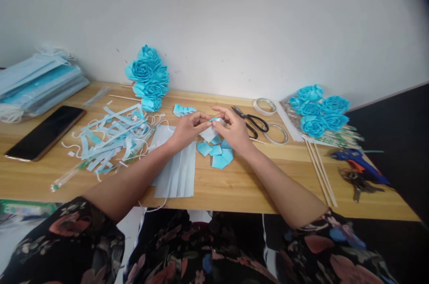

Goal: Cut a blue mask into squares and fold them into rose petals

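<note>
My left hand [190, 130] and my right hand [234, 130] meet over the middle of the table. Between their fingertips they pinch a small mask-fabric piece [209, 132], pale on the side facing me with a blue upper edge. Below them lie several loose blue petal pieces [221, 155]. A pleated face mask [179, 172] lies flat under my left forearm, partly hidden by it. Just behind my left hand is a strip of folded blue pieces [183, 110]. Black-handled scissors [252, 119] lie right beside my right hand.
Mask scraps [114, 136], a phone [47, 132] and stacked masks [40, 81] fill the left. Blue fabric roses stand in a bunch [147, 78] by the wall; more roses [318, 110] lie right. Tape rolls [264, 106], sticks [320, 170], a glue gun [360, 163] and keys [358, 184] lie right.
</note>
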`<action>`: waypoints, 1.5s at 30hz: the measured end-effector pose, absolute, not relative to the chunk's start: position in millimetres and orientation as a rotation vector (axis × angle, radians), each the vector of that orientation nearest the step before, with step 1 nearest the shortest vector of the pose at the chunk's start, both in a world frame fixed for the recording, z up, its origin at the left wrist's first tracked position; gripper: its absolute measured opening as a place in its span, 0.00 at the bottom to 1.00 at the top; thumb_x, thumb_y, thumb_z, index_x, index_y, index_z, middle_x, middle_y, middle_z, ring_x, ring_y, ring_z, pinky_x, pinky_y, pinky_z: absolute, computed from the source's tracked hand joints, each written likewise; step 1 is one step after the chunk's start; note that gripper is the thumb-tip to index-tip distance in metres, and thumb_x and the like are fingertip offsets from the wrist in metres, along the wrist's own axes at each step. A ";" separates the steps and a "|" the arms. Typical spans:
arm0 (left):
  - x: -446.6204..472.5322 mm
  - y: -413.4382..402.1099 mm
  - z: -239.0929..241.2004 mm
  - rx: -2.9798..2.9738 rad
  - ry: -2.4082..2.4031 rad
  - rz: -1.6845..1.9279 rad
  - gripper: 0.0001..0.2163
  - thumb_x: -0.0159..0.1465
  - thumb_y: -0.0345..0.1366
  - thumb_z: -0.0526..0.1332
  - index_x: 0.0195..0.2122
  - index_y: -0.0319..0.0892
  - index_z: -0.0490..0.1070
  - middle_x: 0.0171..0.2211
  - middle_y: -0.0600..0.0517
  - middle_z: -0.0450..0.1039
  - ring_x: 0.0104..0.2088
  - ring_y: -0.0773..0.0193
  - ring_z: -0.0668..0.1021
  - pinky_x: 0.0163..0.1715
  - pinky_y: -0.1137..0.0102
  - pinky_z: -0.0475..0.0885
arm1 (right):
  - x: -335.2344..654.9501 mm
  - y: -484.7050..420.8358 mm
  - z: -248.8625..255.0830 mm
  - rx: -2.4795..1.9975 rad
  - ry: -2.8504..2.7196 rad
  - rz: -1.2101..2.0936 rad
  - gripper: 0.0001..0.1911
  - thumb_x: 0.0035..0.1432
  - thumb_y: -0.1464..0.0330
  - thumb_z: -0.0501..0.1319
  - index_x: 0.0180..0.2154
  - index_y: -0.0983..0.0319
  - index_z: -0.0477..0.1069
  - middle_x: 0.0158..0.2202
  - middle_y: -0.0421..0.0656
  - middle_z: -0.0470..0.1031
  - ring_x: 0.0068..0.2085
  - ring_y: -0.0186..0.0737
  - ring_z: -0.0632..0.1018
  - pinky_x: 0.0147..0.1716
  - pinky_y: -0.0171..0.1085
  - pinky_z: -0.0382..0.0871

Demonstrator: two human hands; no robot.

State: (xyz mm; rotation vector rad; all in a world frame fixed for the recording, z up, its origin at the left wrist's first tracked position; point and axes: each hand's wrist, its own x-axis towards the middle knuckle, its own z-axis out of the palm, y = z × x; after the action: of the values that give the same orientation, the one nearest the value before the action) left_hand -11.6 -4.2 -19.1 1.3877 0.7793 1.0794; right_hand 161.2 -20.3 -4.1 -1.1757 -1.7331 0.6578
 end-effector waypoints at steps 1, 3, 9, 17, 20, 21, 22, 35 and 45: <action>-12.0 -4.1 -18.8 1.375 0.795 1.086 0.19 0.54 0.48 0.70 0.35 0.38 0.71 0.27 0.53 0.74 0.27 0.69 0.75 0.27 0.73 0.67 | 161.6 -20.5 -3.8 -1.166 -1.732 0.686 0.21 0.55 0.66 0.62 0.52 0.57 0.72 0.36 0.40 0.78 0.37 0.39 0.77 0.40 0.39 0.71; -12.8 -4.2 -18.0 1.365 0.826 1.097 0.19 0.53 0.49 0.71 0.33 0.38 0.71 0.26 0.54 0.73 0.25 0.70 0.73 0.26 0.74 0.66 | 162.7 -20.7 -3.1 -1.142 -1.711 0.768 0.19 0.57 0.63 0.61 0.51 0.58 0.73 0.35 0.40 0.78 0.35 0.38 0.77 0.37 0.38 0.71; -12.0 -4.6 -15.1 1.376 0.856 1.136 0.17 0.53 0.48 0.70 0.31 0.39 0.71 0.24 0.56 0.70 0.24 0.71 0.71 0.25 0.74 0.64 | 166.7 -18.5 -0.2 -1.161 -1.635 0.802 0.16 0.62 0.58 0.58 0.43 0.60 0.77 0.35 0.41 0.79 0.35 0.37 0.76 0.35 0.37 0.70; -12.6 -4.2 -15.6 1.365 0.869 1.172 0.16 0.55 0.47 0.70 0.30 0.39 0.70 0.24 0.55 0.70 0.24 0.71 0.71 0.24 0.74 0.64 | 167.8 -13.5 -3.4 -1.183 -1.620 0.800 0.11 0.57 0.60 0.62 0.34 0.60 0.77 0.33 0.41 0.80 0.34 0.38 0.78 0.36 0.37 0.71; -12.9 -5.6 -14.1 1.362 0.859 1.147 0.17 0.56 0.49 0.69 0.30 0.39 0.69 0.24 0.55 0.69 0.24 0.71 0.71 0.24 0.75 0.65 | 167.1 -14.3 -3.8 -1.185 -1.633 0.777 0.10 0.57 0.61 0.62 0.32 0.61 0.76 0.31 0.40 0.80 0.32 0.37 0.77 0.35 0.36 0.71; -13.0 -6.1 -13.6 1.359 0.856 1.134 0.18 0.56 0.50 0.68 0.30 0.39 0.69 0.24 0.55 0.69 0.24 0.71 0.71 0.24 0.75 0.65 | 166.8 -14.7 -3.6 -1.183 -1.636 0.769 0.10 0.57 0.61 0.62 0.32 0.61 0.76 0.31 0.40 0.79 0.32 0.37 0.77 0.35 0.36 0.70; -13.1 -6.5 -13.1 1.356 0.852 1.123 0.18 0.56 0.51 0.68 0.30 0.40 0.69 0.24 0.55 0.69 0.24 0.71 0.71 0.23 0.75 0.65 | 166.5 -15.0 -3.3 -1.182 -1.639 0.762 0.10 0.57 0.62 0.61 0.32 0.61 0.76 0.31 0.40 0.79 0.32 0.37 0.77 0.35 0.36 0.70; -12.8 -6.9 -13.0 1.365 0.856 1.131 0.20 0.54 0.53 0.69 0.29 0.40 0.69 0.24 0.55 0.69 0.24 0.71 0.71 0.23 0.75 0.66 | 168.6 -14.6 -1.9 -1.142 -1.624 0.775 0.13 0.61 0.59 0.59 0.35 0.60 0.78 0.33 0.41 0.81 0.35 0.38 0.78 0.36 0.36 0.71; -12.8 -4.4 -17.0 1.395 0.847 1.127 0.18 0.55 0.50 0.69 0.30 0.39 0.70 0.23 0.56 0.69 0.23 0.71 0.70 0.23 0.75 0.65 | 165.7 -16.0 -1.8 -1.182 -1.720 0.757 0.09 0.55 0.63 0.62 0.36 0.60 0.78 0.34 0.41 0.81 0.35 0.39 0.78 0.38 0.38 0.72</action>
State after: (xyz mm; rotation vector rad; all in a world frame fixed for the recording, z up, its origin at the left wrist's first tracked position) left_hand -12.8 -4.4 -17.0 1.3946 0.8471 1.1267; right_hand 165.7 -16.0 -1.8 -1.1819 -1.7203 0.7568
